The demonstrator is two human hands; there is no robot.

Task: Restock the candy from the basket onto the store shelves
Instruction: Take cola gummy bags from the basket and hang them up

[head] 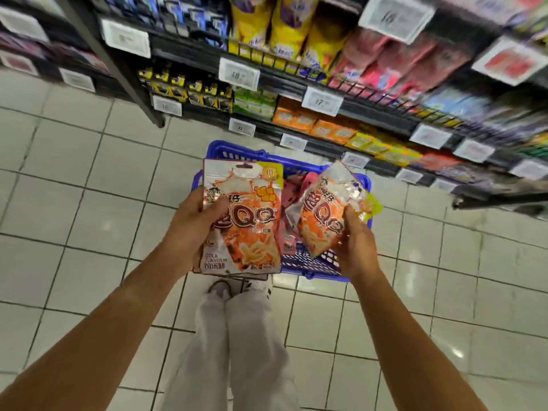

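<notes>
while the left hand (pixel 194 223) grips a candy stack (pixel 241 221), the right hand (pixel 354 241) holds one bag (pixel 324 212)

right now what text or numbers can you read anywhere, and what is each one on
"QQ": left-hand candy bag, held by the left hand.
"COLA FLAVOUR": lower left of the same bag.
"QQ": right-hand candy bag, held by the right hand.
"18": shelf price tag.
"17": shelf price tag.
"16": upper price tag, blurred.
Other tags, the shelf packs and the bags' Chinese characters are too blurred to read.
</notes>
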